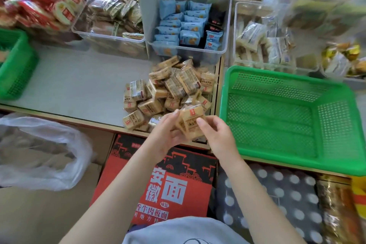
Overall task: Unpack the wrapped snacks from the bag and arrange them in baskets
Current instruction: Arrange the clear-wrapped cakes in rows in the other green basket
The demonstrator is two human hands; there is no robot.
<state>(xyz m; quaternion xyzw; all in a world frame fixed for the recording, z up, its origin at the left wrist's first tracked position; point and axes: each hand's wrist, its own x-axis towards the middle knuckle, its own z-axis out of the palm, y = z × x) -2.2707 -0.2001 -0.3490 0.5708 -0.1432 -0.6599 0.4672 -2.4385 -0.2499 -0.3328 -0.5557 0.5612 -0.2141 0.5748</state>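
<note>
Snacks (170, 89) dumped near shelf (79, 85) front edge; green basket (287, 156) empty; both hands (168, 130) (215, 134) gripping maybe two packs (191, 123); sorting barely begun.

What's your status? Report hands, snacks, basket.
Both hands gripping tan wrapped snack packets. Pile on shelf. Green plastic mesh basket holds nothing, path clear.

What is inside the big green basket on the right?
Nothing shows inside the green basket: only its bare perforated floor and walls. The near wall hides a thin strip of floor.
</note>
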